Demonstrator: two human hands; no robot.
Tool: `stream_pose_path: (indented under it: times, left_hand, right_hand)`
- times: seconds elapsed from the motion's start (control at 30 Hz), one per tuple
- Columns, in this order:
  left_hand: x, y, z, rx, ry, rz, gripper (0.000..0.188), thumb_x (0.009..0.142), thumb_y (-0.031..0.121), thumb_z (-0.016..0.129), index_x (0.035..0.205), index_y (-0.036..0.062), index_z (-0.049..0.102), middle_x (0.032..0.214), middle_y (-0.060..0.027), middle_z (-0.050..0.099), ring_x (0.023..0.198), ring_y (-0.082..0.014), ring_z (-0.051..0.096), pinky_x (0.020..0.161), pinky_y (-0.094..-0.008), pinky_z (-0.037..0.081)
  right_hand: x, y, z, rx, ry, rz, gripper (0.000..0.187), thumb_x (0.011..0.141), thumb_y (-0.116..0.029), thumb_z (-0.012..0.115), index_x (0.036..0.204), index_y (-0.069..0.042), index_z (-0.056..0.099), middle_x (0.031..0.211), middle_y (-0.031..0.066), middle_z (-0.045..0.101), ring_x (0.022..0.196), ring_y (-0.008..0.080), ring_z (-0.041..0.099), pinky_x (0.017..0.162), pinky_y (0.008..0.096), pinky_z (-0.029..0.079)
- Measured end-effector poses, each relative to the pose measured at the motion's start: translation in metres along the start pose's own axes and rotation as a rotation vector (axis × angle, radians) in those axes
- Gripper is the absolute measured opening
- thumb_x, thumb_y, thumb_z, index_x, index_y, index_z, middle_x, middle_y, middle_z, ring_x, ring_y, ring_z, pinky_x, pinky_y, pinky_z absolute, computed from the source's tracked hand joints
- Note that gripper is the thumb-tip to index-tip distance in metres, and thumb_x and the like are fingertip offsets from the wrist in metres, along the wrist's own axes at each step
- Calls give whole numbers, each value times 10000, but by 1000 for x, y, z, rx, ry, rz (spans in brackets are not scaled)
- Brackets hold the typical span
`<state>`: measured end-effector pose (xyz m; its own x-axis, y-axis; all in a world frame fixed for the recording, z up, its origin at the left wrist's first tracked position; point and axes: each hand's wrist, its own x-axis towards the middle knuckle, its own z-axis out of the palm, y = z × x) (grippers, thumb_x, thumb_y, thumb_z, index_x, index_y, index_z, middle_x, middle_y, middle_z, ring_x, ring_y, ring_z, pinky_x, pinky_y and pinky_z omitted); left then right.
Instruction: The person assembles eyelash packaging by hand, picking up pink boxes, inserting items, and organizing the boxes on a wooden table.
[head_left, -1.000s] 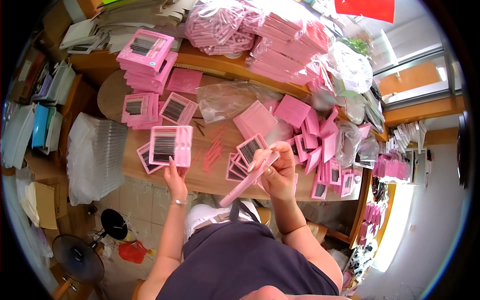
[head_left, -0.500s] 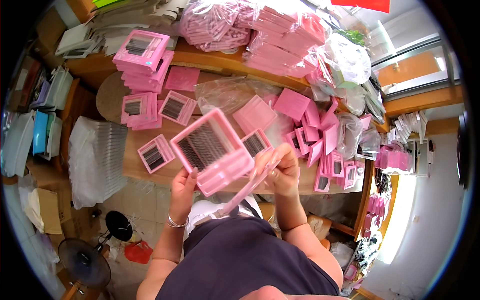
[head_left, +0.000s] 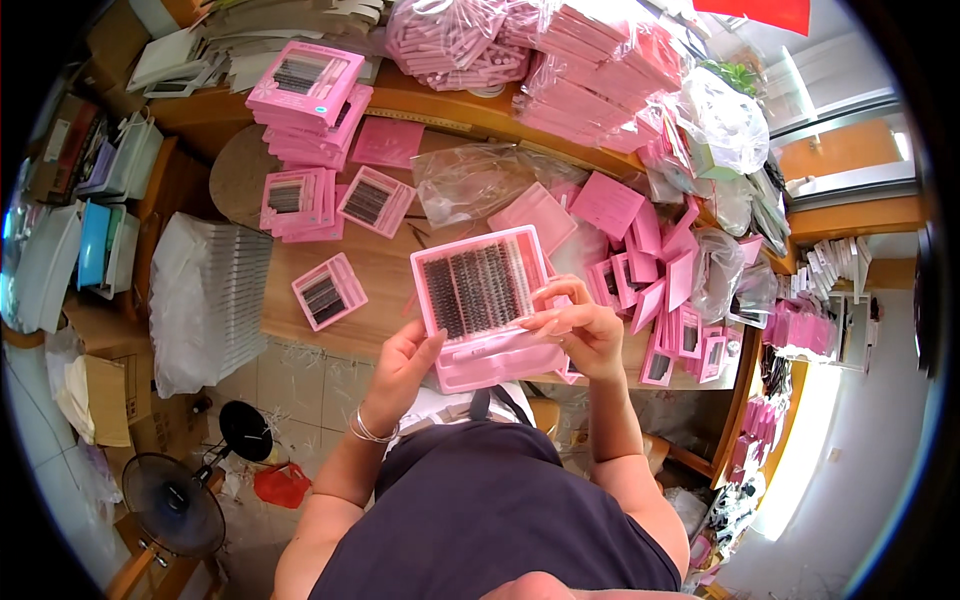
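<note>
A pink lash case point(head_left: 552, 350) with several rows of black false eyelashes point(head_left: 480, 288) is held up in front of me, lash side facing up. My left hand point(head_left: 400, 368) grips its lower left edge, thumb on the top side. At the right edge, my right hand point(head_left: 582, 328) has its fingers bent over the rim and gripping it; the fingertips lie by the lashes. Below the lash panel, the case has a smooth pink section. On the table to the left lies a smaller-looking lash case point(head_left: 328, 291), and another lash case point(head_left: 376, 201) sits behind it.
Stacked pink lash cases point(head_left: 305, 90) stand at the back left. Pink boxes point(head_left: 640, 240) are heaped on the right of the wooden table point(head_left: 375, 315). Clear plastic point(head_left: 465, 185) lies behind. A fan point(head_left: 172, 505) stands on the floor at left, near a red bag point(head_left: 282, 485).
The lash case has moved right and turned flatter and straighter. My right hand held a thin pink strip-like piece edge-on; now that piece cannot be made out apart from the case, and the hand is on the case's rim.
</note>
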<state>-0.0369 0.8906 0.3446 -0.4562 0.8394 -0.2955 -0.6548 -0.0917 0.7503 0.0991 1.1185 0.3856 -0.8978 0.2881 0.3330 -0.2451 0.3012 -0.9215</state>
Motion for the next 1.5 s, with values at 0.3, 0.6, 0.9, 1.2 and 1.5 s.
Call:
stream_pose_path:
  times: [0.3,0.6,0.9,1.2,1.5]
  left_hand:
    - [-1,-1,14,37,-7,33,433,905,32,660,1301,-42,502,1208,-90,620,1079,-135,598,945,-292,484]
    - [19,-25,30,347,216,114,315,829,41,754,1102,-46,623,977,-76,692,832,-132,655,722,-254,541]
    - [92,-117,25,524,299,98,303,862,92,735,1102,-29,598,992,-39,648,822,-110,607,720,-247,509]
    - [179,-170,-193,60,724,-56,362,882,363,714,1183,176,637,1003,47,679,791,-86,597,617,-208,447]
    - [203,-154,-287,-184,967,106,279,953,215,616,1157,24,608,1028,-88,667,894,-189,616,798,-297,548]
  right_hand:
    - [4,-5,-16,-348,-125,-111,190,818,-121,703,993,-169,759,1081,38,722,1343,311,462,1146,468,206]
    - [-24,7,-10,125,406,242,364,824,-103,737,1180,-51,678,1295,203,586,1205,234,568,950,343,481]
    - [-86,97,-57,236,388,513,518,849,-130,745,1311,-4,547,1032,123,718,971,120,657,862,284,515]
    - [-305,295,-479,-1055,1441,684,164,854,-114,612,933,-17,717,854,198,696,802,314,696,722,405,524]
    - [-359,448,-625,-1339,894,906,397,909,-349,546,1240,-139,607,965,234,678,865,436,655,777,530,510]
